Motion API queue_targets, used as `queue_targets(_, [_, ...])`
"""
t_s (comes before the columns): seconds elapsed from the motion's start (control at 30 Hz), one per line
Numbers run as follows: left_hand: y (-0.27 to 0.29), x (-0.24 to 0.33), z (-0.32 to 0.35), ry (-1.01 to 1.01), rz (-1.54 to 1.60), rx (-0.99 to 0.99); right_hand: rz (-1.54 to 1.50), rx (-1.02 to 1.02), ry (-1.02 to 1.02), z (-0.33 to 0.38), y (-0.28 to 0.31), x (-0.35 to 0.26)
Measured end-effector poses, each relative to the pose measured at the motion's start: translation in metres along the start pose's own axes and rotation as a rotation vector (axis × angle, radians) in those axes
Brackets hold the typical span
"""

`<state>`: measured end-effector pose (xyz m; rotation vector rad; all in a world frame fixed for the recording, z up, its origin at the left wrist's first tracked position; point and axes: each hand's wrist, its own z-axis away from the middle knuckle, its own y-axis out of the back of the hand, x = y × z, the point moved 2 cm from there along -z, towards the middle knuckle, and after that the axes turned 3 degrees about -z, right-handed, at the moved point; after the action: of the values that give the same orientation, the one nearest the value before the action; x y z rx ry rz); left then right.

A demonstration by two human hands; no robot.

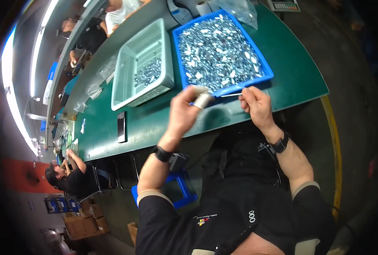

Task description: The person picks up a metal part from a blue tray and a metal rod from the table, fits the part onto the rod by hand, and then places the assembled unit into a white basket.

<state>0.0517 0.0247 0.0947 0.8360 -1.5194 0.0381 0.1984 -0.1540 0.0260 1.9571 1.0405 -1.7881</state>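
Observation:
My left hand is closed near the front edge of a blue tray, partly blurred. A pale, shiny, rounded piece shows at its fingers; I cannot tell whether it is held or wrapped round a finger. My right hand pinches a thin, light-coloured rod, which points left toward the left hand. What its tip touches is too blurred to tell. Small shiny silver and dark pieces fill the tray in a thick layer just beyond both hands.
A pale green basket with fewer small pieces stands left of the tray on the green table. A black phone lies further left. Clear plastic bags sit behind the tray. A blue stool stands below; co-workers sit left and beyond.

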Motion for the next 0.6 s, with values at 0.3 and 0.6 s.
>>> queue_targets(0.3, [0.098,0.012,-0.055,-0.352,-0.97,0.557,0.007,-0.062,-0.001,-0.001,0.011,0.005])
queue_targets(0.6, [-0.009,-0.034,-0.083,-0.3,-0.829,0.038,0.048,-0.037,-0.012,0.002,0.003,0.003])
